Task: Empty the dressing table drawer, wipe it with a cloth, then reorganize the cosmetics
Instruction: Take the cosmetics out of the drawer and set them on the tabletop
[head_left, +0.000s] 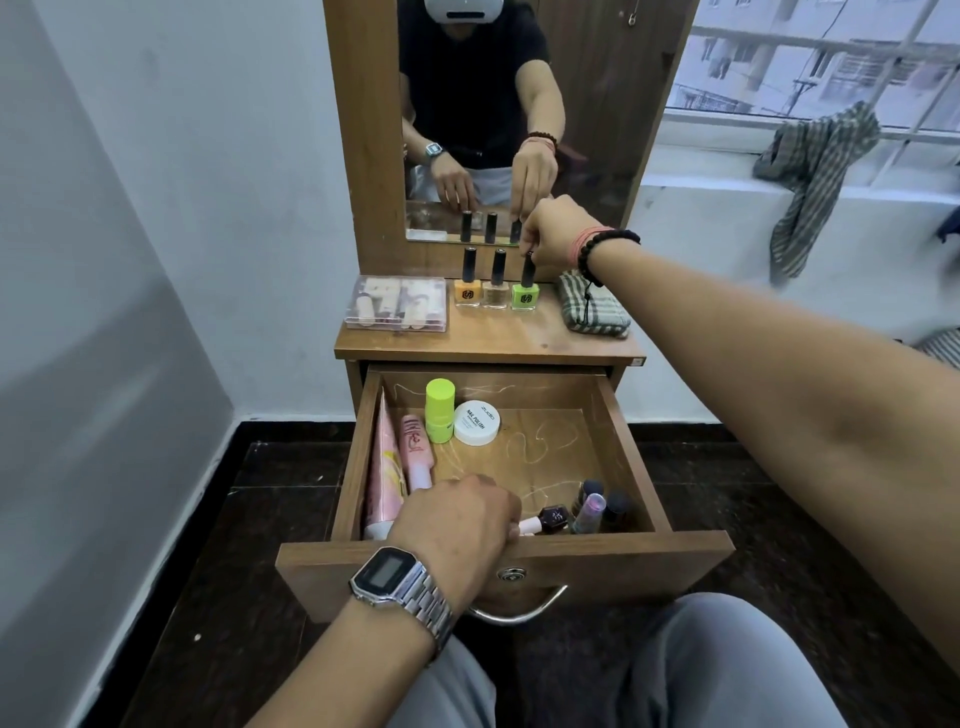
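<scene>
The wooden drawer (613, 447) of the dressing table is pulled out. Inside lie two pink tubes (387, 467), a lime green stick (439, 410), a white nail polish jar (477, 422) and several small dark bottles (597, 506). My left hand (457, 519) is down in the drawer front, closed around the pale cap of a dark nail polish bottle (553, 518). My right hand (558, 236) reaches over the tabletop and pinches the black cap of a green nail polish bottle (525, 295), which stands beside a beige (494, 291) and an orange bottle (467, 291).
A clear plastic case (397, 304) sits at the tabletop's left. A folded checked cloth (592, 309) lies at its right. A mirror (467, 104) stands behind. Another checked cloth (815, 171) hangs on the window ledge. My knees (701, 670) are below the drawer front.
</scene>
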